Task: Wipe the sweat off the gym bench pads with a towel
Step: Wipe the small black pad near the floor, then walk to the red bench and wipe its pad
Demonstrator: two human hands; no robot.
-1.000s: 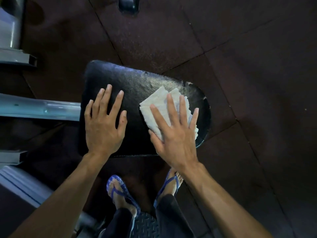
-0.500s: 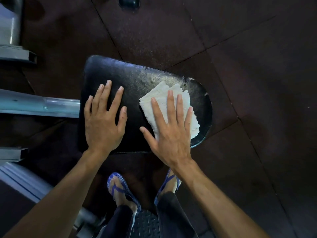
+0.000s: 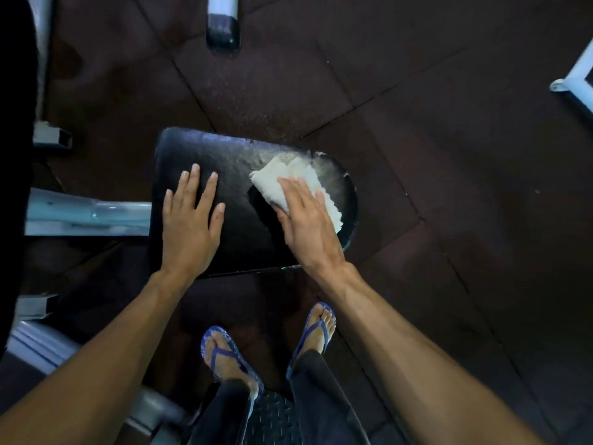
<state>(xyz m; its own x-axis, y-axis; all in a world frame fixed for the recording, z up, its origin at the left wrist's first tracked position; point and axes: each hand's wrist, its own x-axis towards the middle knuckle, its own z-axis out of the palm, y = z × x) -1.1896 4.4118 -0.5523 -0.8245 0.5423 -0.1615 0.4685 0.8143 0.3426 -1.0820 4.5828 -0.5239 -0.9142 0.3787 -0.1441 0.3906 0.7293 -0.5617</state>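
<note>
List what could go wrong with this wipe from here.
1. The white folded towel sits near the rounded end of the black padded bench seat; the right hand pressing it could push it over the edge onto the dark rubber floor.
2. The left hand lies flat on the pad, so that patch may go unwiped.

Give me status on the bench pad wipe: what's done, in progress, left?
Done: can't confirm; no clearly wiped area shows. In hand: the right hand presses the white towel on the rounded right end of the black pad, where a pale smear shows. The left hand rests flat on the pad's left half. Left: that left half, at least.
</note>
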